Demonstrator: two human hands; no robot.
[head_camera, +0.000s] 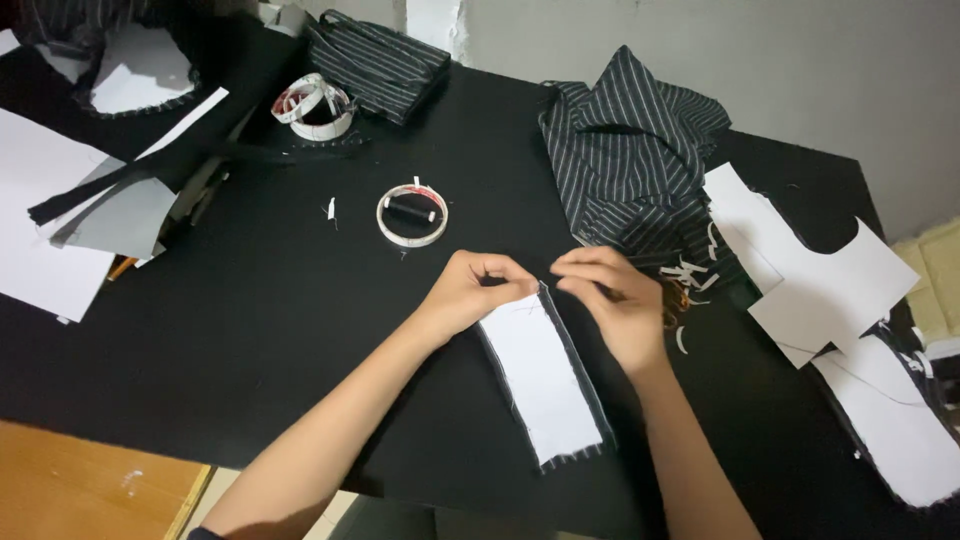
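White tape roll (412, 214) mid-table; left hand (478, 290) and right hand (612, 305) pinch white-faced, dark-edged fabric strip (545, 375) at its top.

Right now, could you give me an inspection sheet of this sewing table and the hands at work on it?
Surface: black table, wooden edge at lower left.
Job's things: white rectangular piece backed by dark striped fabric, lying flat.
Clutter: tape roll ringing a black thread spool; second tape roll; crumpled striped fabric; white paper patterns; small white scraps.
Grippers: left hand pinches the piece's top left corner; right hand has its fingers at the top right corner.
Cables: nothing seen.
Surroundings: grey wall behind; folded striped bundle at the back.
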